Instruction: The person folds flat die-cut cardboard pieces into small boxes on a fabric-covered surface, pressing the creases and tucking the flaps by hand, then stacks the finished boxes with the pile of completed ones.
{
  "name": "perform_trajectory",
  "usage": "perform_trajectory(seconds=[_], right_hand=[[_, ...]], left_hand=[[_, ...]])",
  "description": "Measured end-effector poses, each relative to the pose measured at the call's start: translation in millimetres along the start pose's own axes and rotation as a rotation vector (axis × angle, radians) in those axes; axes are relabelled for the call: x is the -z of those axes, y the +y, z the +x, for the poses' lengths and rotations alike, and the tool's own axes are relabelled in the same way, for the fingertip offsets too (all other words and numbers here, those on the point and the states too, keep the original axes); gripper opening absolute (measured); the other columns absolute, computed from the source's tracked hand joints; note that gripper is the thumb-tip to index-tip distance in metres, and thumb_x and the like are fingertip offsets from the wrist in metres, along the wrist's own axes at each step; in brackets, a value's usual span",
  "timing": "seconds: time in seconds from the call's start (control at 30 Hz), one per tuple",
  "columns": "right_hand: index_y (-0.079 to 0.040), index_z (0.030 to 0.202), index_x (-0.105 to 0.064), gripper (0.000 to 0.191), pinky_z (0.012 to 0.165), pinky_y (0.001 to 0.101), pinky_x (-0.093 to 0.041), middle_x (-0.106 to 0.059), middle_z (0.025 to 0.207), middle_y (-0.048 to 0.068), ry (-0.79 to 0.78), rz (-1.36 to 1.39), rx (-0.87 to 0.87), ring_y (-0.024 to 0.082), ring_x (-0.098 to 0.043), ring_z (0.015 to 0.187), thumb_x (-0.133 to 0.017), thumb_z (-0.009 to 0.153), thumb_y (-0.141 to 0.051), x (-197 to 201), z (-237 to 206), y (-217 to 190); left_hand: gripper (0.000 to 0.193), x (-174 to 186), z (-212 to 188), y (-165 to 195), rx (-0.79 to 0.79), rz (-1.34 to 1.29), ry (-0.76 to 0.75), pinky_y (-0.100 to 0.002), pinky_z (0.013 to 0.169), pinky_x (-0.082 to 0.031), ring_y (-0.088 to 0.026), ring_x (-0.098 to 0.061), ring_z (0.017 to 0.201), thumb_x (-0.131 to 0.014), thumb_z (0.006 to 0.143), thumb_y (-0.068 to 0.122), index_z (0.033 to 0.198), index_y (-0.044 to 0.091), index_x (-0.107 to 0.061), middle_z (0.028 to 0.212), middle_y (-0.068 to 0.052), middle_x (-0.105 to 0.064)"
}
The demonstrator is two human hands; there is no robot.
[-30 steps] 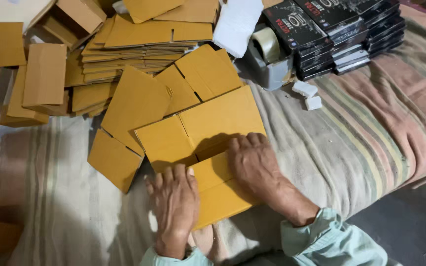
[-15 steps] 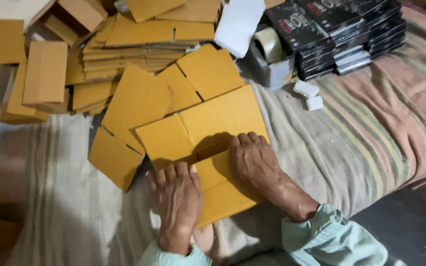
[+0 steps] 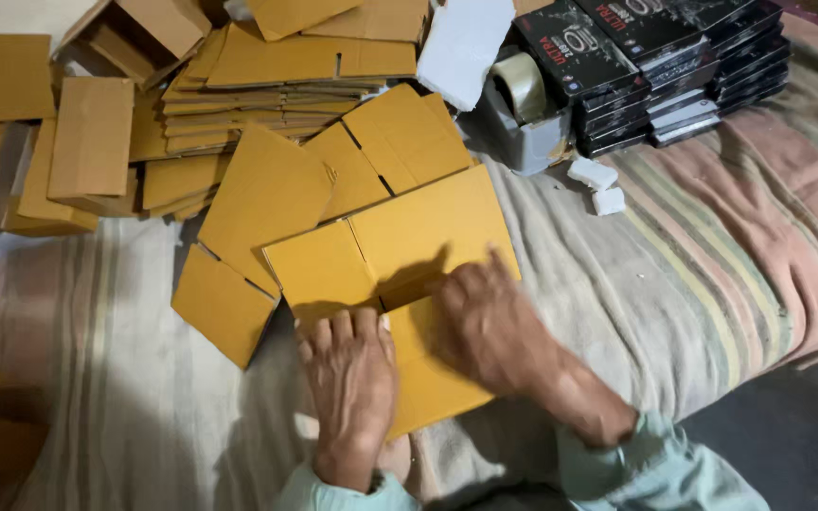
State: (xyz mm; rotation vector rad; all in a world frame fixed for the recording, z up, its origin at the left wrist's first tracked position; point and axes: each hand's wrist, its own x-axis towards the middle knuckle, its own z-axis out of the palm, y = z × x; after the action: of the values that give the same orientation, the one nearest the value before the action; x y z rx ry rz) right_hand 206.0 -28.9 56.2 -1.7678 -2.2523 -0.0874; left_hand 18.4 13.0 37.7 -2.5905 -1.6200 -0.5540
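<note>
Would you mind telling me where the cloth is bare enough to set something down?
Bare striped cloth lies right of the flat carton, below the black boxes, and left of the left hand. The carton stack crowds the top left.

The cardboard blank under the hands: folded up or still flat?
Mostly flat. The cardboard blank lies spread on the blanket, flaps out; both hands press its near flap.

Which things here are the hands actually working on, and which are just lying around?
In hand:
left hand and right hand, both pressing on the flat cardboard box blank

Lying about:
stack of flat cardboard blanks
tape dispenser
black boxes
two small white blocks
striped cloth
</note>
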Motion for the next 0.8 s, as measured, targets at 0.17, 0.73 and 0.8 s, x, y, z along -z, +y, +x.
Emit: perform_trajectory(seconds=[0.17,0.73,0.8], right_hand=[[0.005,0.151,-0.039,0.119,0.12,0.0543,-0.011,-0.032,0.161,0.027,-0.161,0.165,0.159,0.046,-0.022,0.152,-0.087,0.058,-0.053,5,-18,-36],[0.013,0.146,-0.036,0.086,0.121,0.0578,-0.014,-0.035,0.154,0.034,0.007,-0.169,-0.053,0.048,-0.027,0.146,-0.064,0.077,-0.029,-3,-39,-26],[0.012,0.146,-0.037,0.078,0.121,0.0586,-0.014,-0.036,0.153,0.032,0.038,-0.185,-0.065,0.047,-0.027,0.147,-0.059,0.081,-0.024,-6,-40,-29]], left_hand=[[0.034,-10,1,-1,-0.019,-0.026,0.011,-0.056,0.106,-0.039,-0.033,-0.058,0.11,-0.055,0.099,0.028,0.125,0.008,-0.065,0.108,-0.012,-0.067],[0.125,21,-39,18,-0.073,-0.063,-0.351,-0.066,0.12,0.003,-0.045,-0.004,0.154,-0.088,0.061,0.047,0.154,-0.003,-0.021,0.166,-0.023,-0.016],[0.128,23,-36,29,-0.063,-0.019,-0.447,-0.067,0.119,0.006,-0.042,-0.001,0.155,-0.09,0.062,0.044,0.156,-0.002,-0.016,0.168,-0.022,-0.012]])
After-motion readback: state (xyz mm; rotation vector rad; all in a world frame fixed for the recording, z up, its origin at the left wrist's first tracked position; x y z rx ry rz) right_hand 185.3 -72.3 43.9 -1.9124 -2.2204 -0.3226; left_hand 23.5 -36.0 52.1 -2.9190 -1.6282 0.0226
